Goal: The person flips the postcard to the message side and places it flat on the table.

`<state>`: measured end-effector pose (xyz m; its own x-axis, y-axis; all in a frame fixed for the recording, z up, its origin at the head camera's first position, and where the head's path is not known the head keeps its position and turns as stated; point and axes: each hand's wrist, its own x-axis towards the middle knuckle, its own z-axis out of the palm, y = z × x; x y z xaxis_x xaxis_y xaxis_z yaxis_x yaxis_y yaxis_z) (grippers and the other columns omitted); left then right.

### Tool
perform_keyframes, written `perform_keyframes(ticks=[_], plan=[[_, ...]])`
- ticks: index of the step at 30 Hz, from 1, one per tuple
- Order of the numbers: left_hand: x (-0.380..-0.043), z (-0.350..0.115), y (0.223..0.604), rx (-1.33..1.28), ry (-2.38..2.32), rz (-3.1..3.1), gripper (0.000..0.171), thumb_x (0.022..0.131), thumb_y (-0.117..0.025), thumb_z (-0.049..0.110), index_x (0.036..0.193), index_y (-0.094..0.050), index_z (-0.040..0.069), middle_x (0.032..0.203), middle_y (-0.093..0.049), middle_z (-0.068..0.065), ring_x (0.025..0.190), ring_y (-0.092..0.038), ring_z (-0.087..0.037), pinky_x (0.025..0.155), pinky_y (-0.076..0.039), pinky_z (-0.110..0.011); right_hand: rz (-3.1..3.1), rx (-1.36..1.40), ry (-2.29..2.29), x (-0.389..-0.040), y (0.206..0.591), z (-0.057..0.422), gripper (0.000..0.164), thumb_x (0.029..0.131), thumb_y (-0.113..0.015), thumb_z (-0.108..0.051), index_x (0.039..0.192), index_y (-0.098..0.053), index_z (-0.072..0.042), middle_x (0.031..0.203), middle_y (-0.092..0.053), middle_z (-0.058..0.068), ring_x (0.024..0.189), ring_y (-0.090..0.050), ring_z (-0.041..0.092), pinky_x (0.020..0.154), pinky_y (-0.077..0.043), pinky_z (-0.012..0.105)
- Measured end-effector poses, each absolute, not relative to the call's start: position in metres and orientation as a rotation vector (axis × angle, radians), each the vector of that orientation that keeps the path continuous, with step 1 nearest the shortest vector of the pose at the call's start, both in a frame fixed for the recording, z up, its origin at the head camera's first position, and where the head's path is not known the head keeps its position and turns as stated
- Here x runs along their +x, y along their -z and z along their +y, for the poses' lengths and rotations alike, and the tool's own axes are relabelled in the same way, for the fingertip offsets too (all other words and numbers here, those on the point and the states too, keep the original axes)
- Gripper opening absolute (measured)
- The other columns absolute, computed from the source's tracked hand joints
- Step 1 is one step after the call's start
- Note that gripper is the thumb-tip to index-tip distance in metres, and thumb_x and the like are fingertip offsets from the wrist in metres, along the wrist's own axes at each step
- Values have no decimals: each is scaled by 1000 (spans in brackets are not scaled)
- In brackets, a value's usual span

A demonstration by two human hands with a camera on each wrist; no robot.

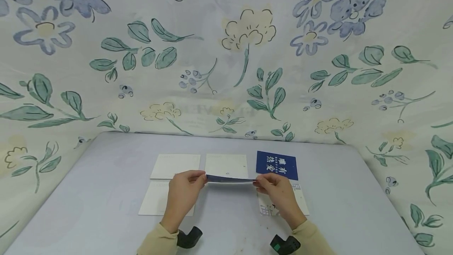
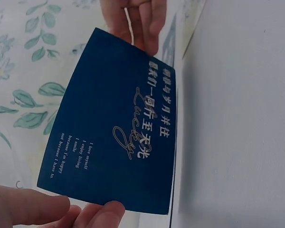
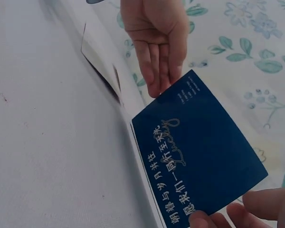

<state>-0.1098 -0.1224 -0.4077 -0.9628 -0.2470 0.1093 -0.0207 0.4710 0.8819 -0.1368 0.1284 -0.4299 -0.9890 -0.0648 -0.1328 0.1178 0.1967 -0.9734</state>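
Observation:
A dark blue card (image 2: 99, 109) with silver Chinese lettering and a gold "Lucky" script is held up between both hands, slightly bowed. The left hand (image 1: 185, 192) pinches its left end, and the right hand (image 1: 279, 196) pinches the opposite end. From the head view only a thin edge of it shows. Behind it on the table lies a cream card (image 1: 226, 164). Under the right hand is a white card with grey lettering (image 1: 300, 200), partly covered. Just beyond that, a blue card with white characters (image 1: 262, 162) lies flat.
Two more cream cards lie at the left, a far one (image 1: 177, 164) and a near one (image 1: 152, 200) partly behind the left hand. The pale table (image 1: 226, 231) ends at a floral cloth (image 1: 212, 50) hanging behind. Black wrist cameras (image 1: 189, 237) sit on both wrists.

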Motion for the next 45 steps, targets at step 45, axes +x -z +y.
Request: perform_keyframes(ticks=[45], plan=[[-108, -125, 405, 271, 1394, -2649, 19, 75, -70, 8, 94, -71, 4, 82, -70, -3, 73, -65, -15, 58, -51, -26, 2432, 52, 1777, -135, 433, 129, 28, 78, -71, -11, 106, -66, -7, 102, -66, 5, 90, -64, 18, 75, -53, 30]])
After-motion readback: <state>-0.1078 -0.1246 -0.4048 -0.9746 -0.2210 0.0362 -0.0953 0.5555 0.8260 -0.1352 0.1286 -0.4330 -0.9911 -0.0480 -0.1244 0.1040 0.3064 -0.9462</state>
